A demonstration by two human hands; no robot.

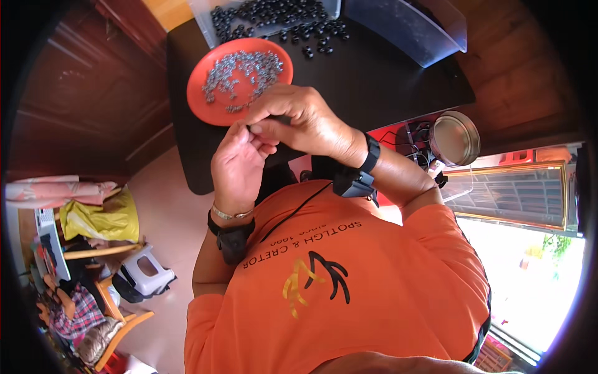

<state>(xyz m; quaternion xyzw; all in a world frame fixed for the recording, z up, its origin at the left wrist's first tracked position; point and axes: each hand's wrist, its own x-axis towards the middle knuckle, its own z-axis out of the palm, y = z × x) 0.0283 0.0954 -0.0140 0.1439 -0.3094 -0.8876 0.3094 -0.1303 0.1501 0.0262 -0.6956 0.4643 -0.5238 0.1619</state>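
My left hand (pixel 238 168) and my right hand (pixel 301 121) meet in front of me, just past the near rim of an orange-red plate (pixel 198 103). Between their pinched fingertips a small dark piece (pixel 250 128) shows; the fingers cover most of it, so its kind cannot be made out. Many small shiny silver metal pieces (pixel 240 65) are spread over the plate. Behind it, small glossy black rounded pieces (pixel 274 12) fill a clear tray (pixel 207 31), and several more black pieces (pixel 321 45) lie loose on the dark table (pixel 374 87).
A clear plastic bin (pixel 430 53) stands at the table's far right. Beside the right edge are a round metal tin (pixel 456 138) and cables. On the left, a person in a checked shirt (pixel 78 311) sits near a grey plastic stool (pixel 148 272) and a wooden chair (pixel 112 336).
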